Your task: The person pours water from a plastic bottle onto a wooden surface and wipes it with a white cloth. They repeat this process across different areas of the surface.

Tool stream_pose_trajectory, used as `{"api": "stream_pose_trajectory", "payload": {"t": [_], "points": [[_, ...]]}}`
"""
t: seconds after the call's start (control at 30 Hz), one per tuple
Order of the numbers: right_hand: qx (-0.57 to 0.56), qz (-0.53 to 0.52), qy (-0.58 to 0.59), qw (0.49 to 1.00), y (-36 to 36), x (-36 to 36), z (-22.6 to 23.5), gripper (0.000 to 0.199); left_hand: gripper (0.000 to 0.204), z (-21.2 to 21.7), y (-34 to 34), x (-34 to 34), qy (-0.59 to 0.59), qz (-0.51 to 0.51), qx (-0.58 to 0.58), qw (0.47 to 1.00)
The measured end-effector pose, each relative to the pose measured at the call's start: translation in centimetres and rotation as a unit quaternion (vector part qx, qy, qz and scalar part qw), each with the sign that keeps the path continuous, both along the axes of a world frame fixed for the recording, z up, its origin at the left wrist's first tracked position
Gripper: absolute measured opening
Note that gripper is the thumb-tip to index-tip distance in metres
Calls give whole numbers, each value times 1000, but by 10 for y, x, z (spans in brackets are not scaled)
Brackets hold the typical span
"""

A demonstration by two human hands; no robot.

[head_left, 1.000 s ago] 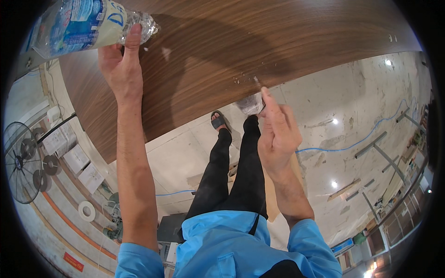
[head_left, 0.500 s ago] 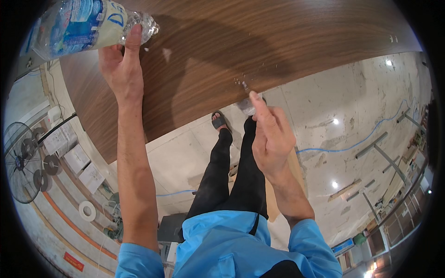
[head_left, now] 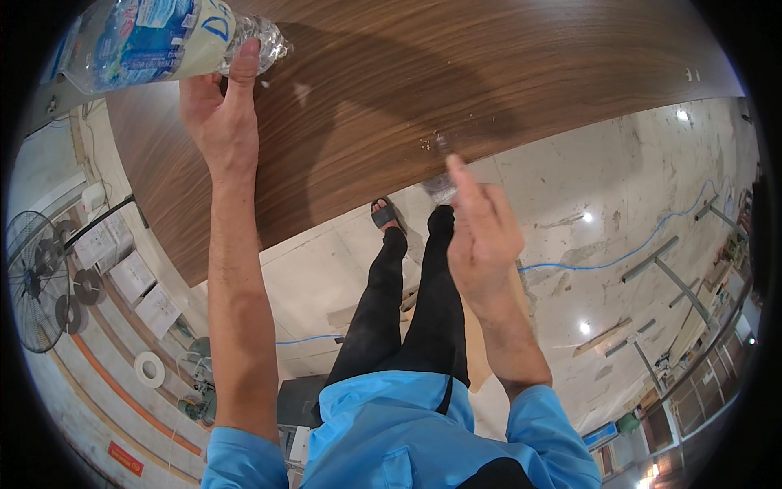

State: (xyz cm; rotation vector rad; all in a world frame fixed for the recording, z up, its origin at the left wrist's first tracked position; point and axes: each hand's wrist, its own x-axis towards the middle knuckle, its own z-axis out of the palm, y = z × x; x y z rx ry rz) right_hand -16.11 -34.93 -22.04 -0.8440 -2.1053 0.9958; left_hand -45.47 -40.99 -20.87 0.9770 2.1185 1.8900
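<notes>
Bottle (head_left: pixel 142 50), clear with a blue label and a pale strip, lies sideways at upper left over the wood-grain tabletop (head_left: pixel 554 65), as I view it remotely through the head camera. My left hand (head_left: pixel 221 118) grasps its crumpled narrow end, thumb over the plastic. My right hand (head_left: pixel 485 244), blurred, is at the tabletop's near edge with one finger extended; a slender, indistinct piece (head_left: pixel 442 144) shows at the fingertip, and I cannot tell whether the hand grips it. White flakes (head_left: pixel 425 145) lie scattered just beside that piece. A shiny, translucent object (head_left: pixel 438 190), unidentifiable to me, appears past the edge near the fingers. A blue line (head_left: pixel 607 262) crosses the floor (head_left: pixel 554 220) at right.
</notes>
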Motion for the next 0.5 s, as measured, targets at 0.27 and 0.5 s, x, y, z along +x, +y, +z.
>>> {"api": "stream_pose_trajectory", "payload": {"t": [0.27, 0.5], "points": [[1, -18, -3, 1000, 2, 0, -3, 61, 46, 0, 0, 0, 9, 6, -8, 1000], [9, -24, 6, 1000, 2, -1, -2, 62, 47, 1, 2, 2, 10, 8, 0, 1000]]}}
